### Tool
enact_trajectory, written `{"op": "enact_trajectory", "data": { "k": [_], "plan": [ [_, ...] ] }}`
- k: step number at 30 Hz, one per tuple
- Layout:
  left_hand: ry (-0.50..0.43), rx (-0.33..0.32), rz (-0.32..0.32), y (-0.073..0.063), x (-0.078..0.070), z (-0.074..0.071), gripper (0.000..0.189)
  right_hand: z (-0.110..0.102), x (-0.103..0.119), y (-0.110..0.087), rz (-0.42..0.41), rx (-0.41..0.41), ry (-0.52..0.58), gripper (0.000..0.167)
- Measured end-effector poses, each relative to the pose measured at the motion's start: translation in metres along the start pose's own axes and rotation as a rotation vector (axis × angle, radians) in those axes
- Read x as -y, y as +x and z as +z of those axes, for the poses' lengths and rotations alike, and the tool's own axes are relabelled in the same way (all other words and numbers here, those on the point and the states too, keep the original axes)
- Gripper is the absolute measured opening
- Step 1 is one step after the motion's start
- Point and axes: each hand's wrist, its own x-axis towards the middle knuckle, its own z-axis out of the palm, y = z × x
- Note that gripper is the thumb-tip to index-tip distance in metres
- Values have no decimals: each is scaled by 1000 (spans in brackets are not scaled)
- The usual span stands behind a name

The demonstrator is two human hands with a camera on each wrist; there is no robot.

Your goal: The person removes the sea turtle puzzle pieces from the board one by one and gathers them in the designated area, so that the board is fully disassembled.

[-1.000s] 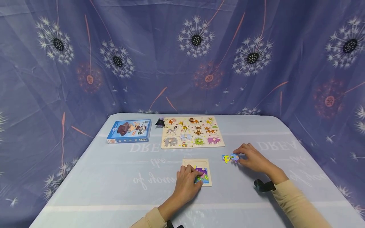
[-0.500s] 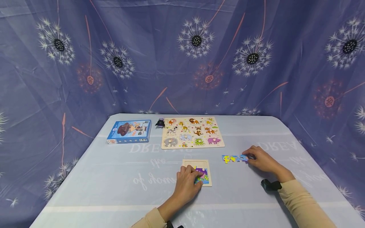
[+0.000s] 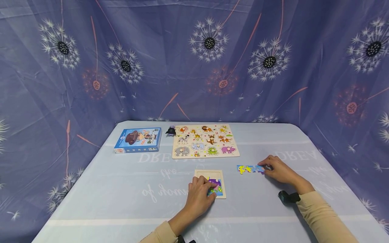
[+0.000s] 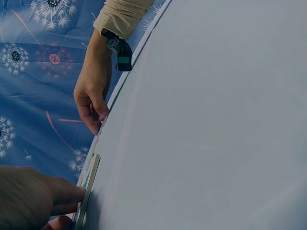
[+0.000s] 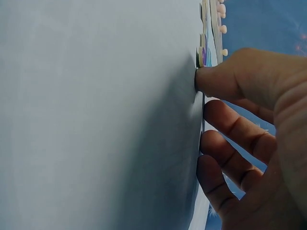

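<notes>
In the head view, a small wooden jigsaw tray (image 3: 224, 184) lies near the table's middle, with purple, green and blue jigsaw pieces (image 3: 219, 191) fitted in its lower right. My left hand (image 3: 198, 192) is over its left part, thumb and forefinger bent on a jigsaw piece there; the palm hides much of the tray. To the right, a row of blue and yellow jigsaw pieces (image 3: 244, 169) lies on the cloth. At that row's right end my right hand (image 3: 276, 172) pinches a blue jigsaw piece (image 3: 259, 168) between thumb and forefinger. The right wrist view shows this thumb (image 5: 216, 81) at the tabletop.
Behind the tray lies a wooden animal peg puzzle board (image 3: 206, 141). A small black object (image 3: 171, 131) touches its upper left corner. Further left is a blue box (image 3: 138, 140) with a hat-wearing cartoon figure. A dandelion-patterned curtain (image 3: 170, 60) hangs around the table.
My right hand has moved right along the row, then stayed still over the last half second. More of the row of pieces shows now. The left hand has kept its place on the tray.
</notes>
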Motion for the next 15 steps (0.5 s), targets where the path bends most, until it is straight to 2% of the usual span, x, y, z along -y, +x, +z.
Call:
{"op": "enact_trajectory", "data": {
  "k": [15],
  "plan": [
    [-1, 6, 9, 0, 1, 0, 25, 1, 0, -2, 12, -6, 14, 33]
  ]
}}
